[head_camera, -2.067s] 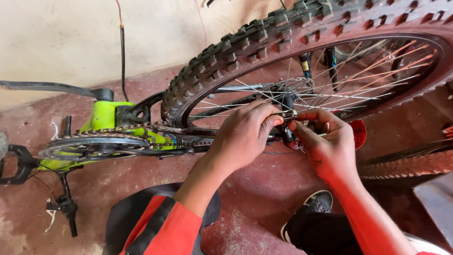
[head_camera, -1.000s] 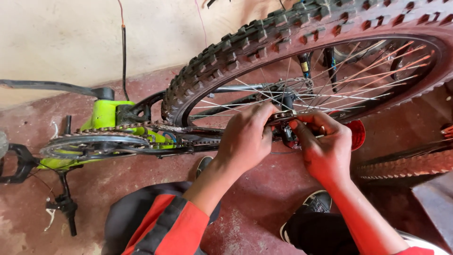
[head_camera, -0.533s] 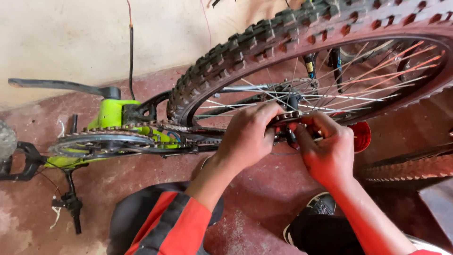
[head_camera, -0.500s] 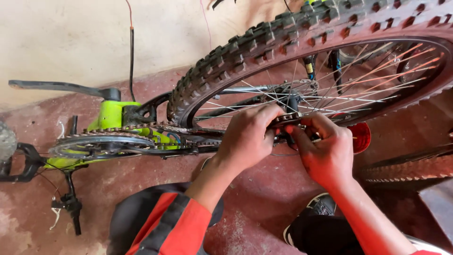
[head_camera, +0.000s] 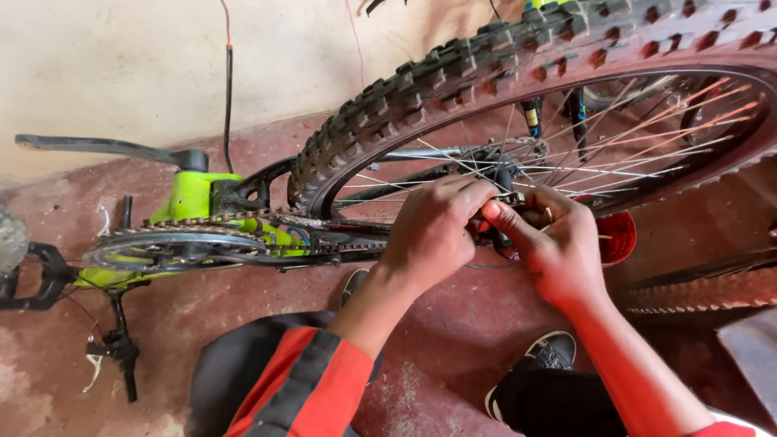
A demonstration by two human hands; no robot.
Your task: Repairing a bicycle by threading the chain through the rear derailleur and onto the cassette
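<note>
Work sits at the rear hub [head_camera: 506,166] of an upturned green bike — some small fitting there, probably an axle nut or derailleur part, is being handled, and the next move calls for steady fingertip turning. Left hand [head_camera: 433,231] curls closed around it; right hand [head_camera: 554,247] pinches beside it, thumb pressed in, just under the wheel [head_camera: 453,73].

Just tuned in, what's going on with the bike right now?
A person crouches over an upside-down green bicycle on a reddish floor. Both hands meet at the rear wheel hub: the left hand and right hand pinch small parts beside the axle, though what they grip is hidden by the fingers. The chain sits on the chainring, and a red reflector shows behind the right hand.
</note>
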